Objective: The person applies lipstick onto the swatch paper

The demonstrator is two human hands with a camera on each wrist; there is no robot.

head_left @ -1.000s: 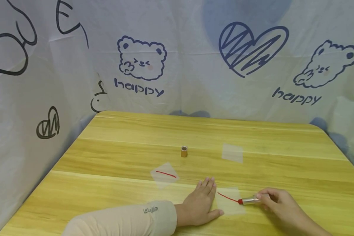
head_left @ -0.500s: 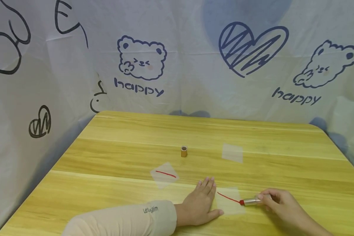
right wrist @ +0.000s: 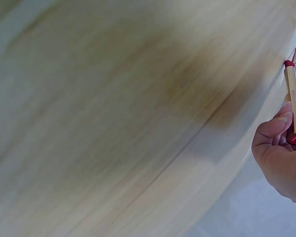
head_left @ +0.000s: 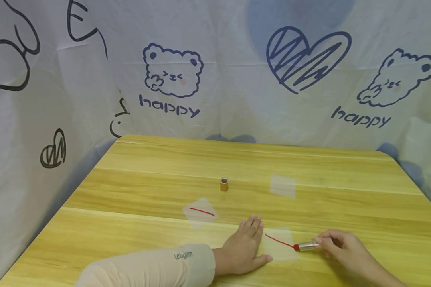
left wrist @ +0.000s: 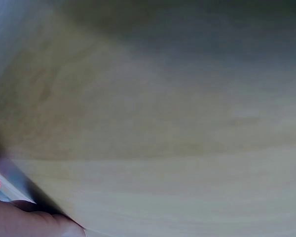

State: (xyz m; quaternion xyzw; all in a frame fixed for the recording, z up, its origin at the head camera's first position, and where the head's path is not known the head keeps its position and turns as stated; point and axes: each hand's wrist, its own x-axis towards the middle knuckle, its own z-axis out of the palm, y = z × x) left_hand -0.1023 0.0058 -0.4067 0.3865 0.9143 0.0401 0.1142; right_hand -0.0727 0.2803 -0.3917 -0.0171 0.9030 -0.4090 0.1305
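My right hand point(head_left: 348, 249) pinches a silver lipstick tube point(head_left: 307, 245), seen from its base end in the right wrist view. Its red tip meets the right end of a red line point(head_left: 279, 240) on a thin whitish paper square point(head_left: 281, 255). Flat on the left edge of that square lies my left hand point(head_left: 242, 247), fingers straight, thumb on the sheet. Farther left, another paper square point(head_left: 197, 221) carries a short red line point(head_left: 202, 212). A small orange-brown lipstick cap point(head_left: 224, 184) stands upright with its hollow end up.
A third, unmarked paper square point(head_left: 283, 186) lies toward the back right of the wooden table point(head_left: 147, 171). White cloth point(head_left: 237, 99) printed with bears and hearts hangs behind and to the left of the table.
My right hand has drawn the lipstick slightly to the right, and the red line on the nearer square has grown a little longer. My left hand stays in place.
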